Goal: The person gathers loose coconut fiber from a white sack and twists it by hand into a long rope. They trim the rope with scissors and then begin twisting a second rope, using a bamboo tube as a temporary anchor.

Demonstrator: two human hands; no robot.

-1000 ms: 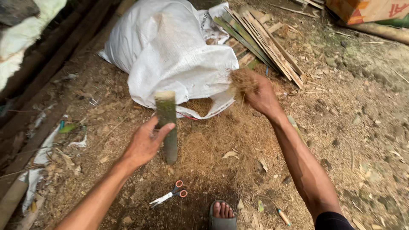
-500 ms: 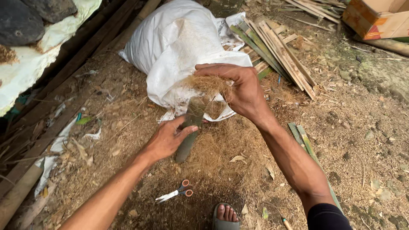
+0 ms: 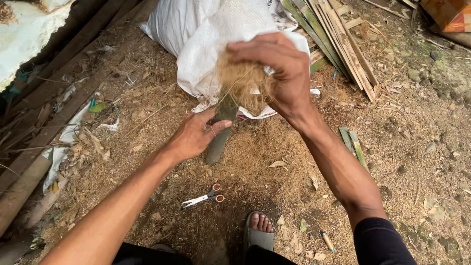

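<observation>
My left hand (image 3: 196, 135) grips a green bamboo tube (image 3: 219, 137) that stands tilted on the ground. My right hand (image 3: 279, 68) is closed on a clump of brown coconut fibre (image 3: 243, 81) right over the tube's top end, which the fibre hides. A heap of the same loose fibre (image 3: 260, 152) lies on the ground around the tube's base. Behind it sits a white woven sack (image 3: 206, 39).
Scissors with orange handles (image 3: 203, 197) lie on the dirt near my sandalled foot (image 3: 259, 228). Split bamboo strips (image 3: 338, 44) are stacked at the back right. Dark planks and poles (image 3: 54, 113) run along the left. A cardboard box (image 3: 449, 12) stands top right.
My right hand has carried a handful of fibre from the sack's edge over to the top of the tube. The tube has tilted from upright, with my left hand still on it.
</observation>
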